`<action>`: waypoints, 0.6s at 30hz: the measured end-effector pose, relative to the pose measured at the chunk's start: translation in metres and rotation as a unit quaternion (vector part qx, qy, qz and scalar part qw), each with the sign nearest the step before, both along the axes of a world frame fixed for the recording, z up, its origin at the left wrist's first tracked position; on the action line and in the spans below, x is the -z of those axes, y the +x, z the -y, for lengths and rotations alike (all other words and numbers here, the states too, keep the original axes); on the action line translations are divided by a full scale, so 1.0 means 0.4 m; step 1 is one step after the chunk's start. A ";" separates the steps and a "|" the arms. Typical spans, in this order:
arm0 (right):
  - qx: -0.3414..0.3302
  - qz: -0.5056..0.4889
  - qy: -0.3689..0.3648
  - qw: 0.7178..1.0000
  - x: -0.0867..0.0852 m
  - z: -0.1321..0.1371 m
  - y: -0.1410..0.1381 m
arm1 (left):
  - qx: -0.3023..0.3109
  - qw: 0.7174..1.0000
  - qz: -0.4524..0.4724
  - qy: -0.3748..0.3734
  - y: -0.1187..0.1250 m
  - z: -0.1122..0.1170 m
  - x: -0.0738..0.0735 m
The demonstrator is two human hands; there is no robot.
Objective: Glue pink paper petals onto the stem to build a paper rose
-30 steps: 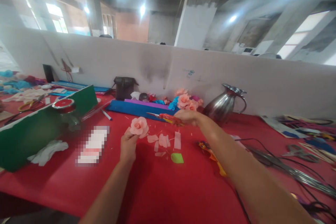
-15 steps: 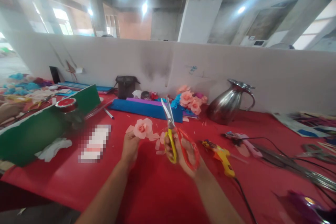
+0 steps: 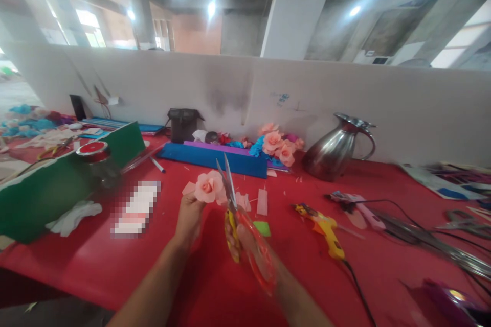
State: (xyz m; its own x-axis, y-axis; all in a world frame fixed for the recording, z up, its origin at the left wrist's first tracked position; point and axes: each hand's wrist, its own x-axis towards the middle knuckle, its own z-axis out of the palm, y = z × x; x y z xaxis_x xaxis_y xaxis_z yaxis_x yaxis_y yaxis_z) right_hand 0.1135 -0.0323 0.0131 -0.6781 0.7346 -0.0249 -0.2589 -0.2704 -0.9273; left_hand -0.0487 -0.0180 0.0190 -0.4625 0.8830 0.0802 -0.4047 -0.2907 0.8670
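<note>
My left hand (image 3: 188, 217) is closed round the base of a pink paper rose (image 3: 207, 187), holding it upright above the red table (image 3: 215, 286). My right hand (image 3: 249, 250) grips red and yellow scissors (image 3: 240, 225) by the handles. Their blades (image 3: 226, 181) point up and away, slightly apart, right beside the rose. Cut pink petal pieces (image 3: 262, 201) and a green paper piece (image 3: 262, 228) lie on the table just beyond my hands.
A yellow glue gun (image 3: 326, 227) with a black cord lies to the right, near wires (image 3: 422, 240) and other scissors (image 3: 462, 222). A steel jug (image 3: 337, 148), finished paper roses (image 3: 278, 147), a blue roll (image 3: 215, 159) and a dark bag (image 3: 183, 124) stand by the white partition. A green board (image 3: 57, 184) is at left.
My right hand picked up the scissors from the far side of the table, brought them near, and has now moved them left so the blades stand beside the rose.
</note>
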 end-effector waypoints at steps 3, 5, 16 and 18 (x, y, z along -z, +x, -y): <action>0.004 0.012 0.021 1.000 -0.015 0.002 -0.003 | 0.002 1.000 -0.003 -0.002 0.004 0.001 -0.006; 0.003 0.022 0.035 0.999 -0.025 0.005 -0.003 | 0.002 1.000 0.000 0.002 0.007 0.000 -0.009; 0.021 0.012 0.025 0.999 -0.045 0.013 -0.015 | 0.022 1.000 -0.007 -0.002 0.008 0.000 0.000; 0.022 0.012 0.019 0.999 -0.046 0.014 -0.015 | 0.022 1.000 -0.013 0.001 0.008 0.000 0.003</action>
